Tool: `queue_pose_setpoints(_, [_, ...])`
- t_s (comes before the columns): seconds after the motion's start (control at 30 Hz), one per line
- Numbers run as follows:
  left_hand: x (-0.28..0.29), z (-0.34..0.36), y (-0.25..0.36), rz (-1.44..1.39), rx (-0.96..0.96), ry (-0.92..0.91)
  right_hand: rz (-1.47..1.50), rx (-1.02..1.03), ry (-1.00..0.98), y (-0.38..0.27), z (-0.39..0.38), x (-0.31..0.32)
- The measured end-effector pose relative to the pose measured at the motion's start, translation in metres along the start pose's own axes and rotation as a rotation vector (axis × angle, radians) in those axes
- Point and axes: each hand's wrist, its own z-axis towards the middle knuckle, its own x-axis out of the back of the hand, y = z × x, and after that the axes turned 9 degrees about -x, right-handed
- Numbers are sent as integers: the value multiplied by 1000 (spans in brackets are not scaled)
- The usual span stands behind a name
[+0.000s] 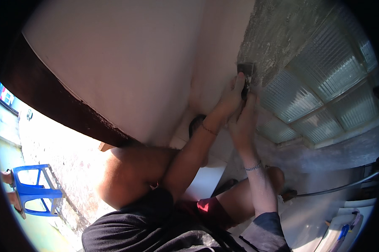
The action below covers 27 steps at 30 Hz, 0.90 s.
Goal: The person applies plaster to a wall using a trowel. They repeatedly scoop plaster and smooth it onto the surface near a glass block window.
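Both my hands are closed around a scraper with a wide dark blade [245, 68]. My left hand [232, 95] grips it just below the blade, thumb stretched up along it. Lower down, my right hand [243, 122] wraps the handle end. The blade rests against the wall at the lower edge of a rough grey patch [277, 38]. Smooth pale wall [219, 46] lies left of that patch. Part of the handle is hidden by my fingers.
Glass blocks [296, 94] fill the wall at right. A dark brown edge [71, 94] runs down the left. Below left stands a blue plastic stool [38, 191], with someone's feet beside it. A hose [340, 189] curves at lower right.
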Motion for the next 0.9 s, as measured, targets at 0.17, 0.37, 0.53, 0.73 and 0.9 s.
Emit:
queue_pose_setpoints(0.17, [1, 1, 1, -69, 19, -39, -28, -55, -27, -1, -1, 1])
queue_pose_setpoints(0.37, [0, 0, 2, -65, 11, -13, -100, 60, 5, -1, 0, 1])
queue_pose_setpoints(0.53, [3, 4, 4, -9, -34, 2, -71, 49, -15, -3, 3, -1])
queue_pose_setpoints(0.73, [4, 0, 11, 118, 4, 14, 56, 13, -65, -4, 3, -1])
queue_pose_setpoints(0.9, [5, 4, 9, 52, 66, -28, -57, -9, -38, -6, 1, 1])
